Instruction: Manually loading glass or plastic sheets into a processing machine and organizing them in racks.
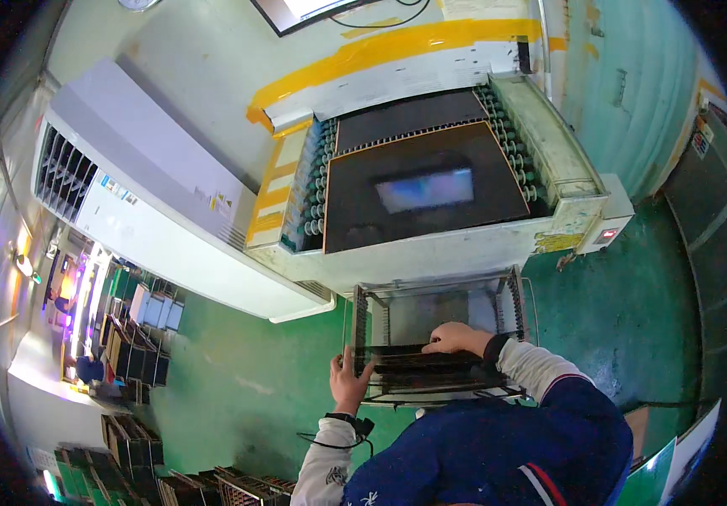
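Note:
A metal rack [522,297] with slotted sides stands on the floor in front of me. Several thin dark panels [418,368] stand on edge in its near half. My right hand [458,339] is over the panels, its fingers bent and closed on the top edge of the foremost-away one. At the rack's left side is my left hand [350,384], with thumb and fingers apart by the panels' left ends. Whether it touches a panel or the rack's frame is hard to make out.
Beyond the rack, a roller conveyor machine [414,257] carries two dark flat boards, the nearer board [431,190] being glossy. A tall white air conditioner [186,232] lies to the left. Racks of panels [131,354] stand farther left. A switch box [608,221] sits at the machine's right corner.

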Tool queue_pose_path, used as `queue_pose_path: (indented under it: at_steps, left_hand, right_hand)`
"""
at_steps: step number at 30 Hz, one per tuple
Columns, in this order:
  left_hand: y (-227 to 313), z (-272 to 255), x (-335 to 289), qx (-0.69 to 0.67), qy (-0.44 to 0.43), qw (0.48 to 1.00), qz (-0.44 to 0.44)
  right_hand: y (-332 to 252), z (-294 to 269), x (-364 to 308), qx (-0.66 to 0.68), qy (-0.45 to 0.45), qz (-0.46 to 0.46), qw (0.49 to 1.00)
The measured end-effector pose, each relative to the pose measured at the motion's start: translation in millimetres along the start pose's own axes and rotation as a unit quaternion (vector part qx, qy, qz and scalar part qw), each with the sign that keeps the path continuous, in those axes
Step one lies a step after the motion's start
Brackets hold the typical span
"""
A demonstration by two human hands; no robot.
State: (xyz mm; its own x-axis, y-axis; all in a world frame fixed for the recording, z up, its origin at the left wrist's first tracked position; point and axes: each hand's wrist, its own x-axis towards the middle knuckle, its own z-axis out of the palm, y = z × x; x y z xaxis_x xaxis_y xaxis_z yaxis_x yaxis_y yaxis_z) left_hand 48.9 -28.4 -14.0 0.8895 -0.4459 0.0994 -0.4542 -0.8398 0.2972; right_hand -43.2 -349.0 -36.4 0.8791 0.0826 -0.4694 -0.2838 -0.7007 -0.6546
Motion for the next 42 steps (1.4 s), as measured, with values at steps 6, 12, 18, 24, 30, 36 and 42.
queue_pose_path:
  at_steps: [6,12,18,24,30,36,42]
  left_hand:
    - [2.2,-0.7,0.5,-0.018,0.002,1.0,-0.001]
    - [10.8,-11.6,0.9,-0.023,-0.003,0.999,-0.038]
    - [2.8,-7.0,-3.0,-0.021,0.004,0.999,-0.027]
    - [8.7,-7.9,8.1,-0.03,0.0,0.999,-0.03]
    - [4.2,-11.0,5.3,-0.05,-0.003,0.998,-0.04]
    - [9.8,-36.6,1.5,-0.121,-0.018,0.991,-0.062]
    - [-9.1,-6.0,-3.1,-0.089,0.015,0.995,-0.044]
  right_hand:
    - [-0.6,7.6,-5.6,-0.026,0.067,-0.013,0.997]
    - [-1.2,3.7,0.6,-0.091,0.091,0.004,0.992]
    - [-0.6,6.6,2.5,-0.104,0.107,-0.022,0.989]
    - [3.4,10.2,2.6,-0.119,0.09,-0.016,0.989]
    - [-41.6,-15.6,-10.8,-0.189,0.099,-0.003,0.977]
    - [-95.6,-83.9,-69.4,-0.241,0.213,-0.032,0.946]
    - [-41.9,-160.3,-119.7,-0.084,0.394,0.064,0.913]
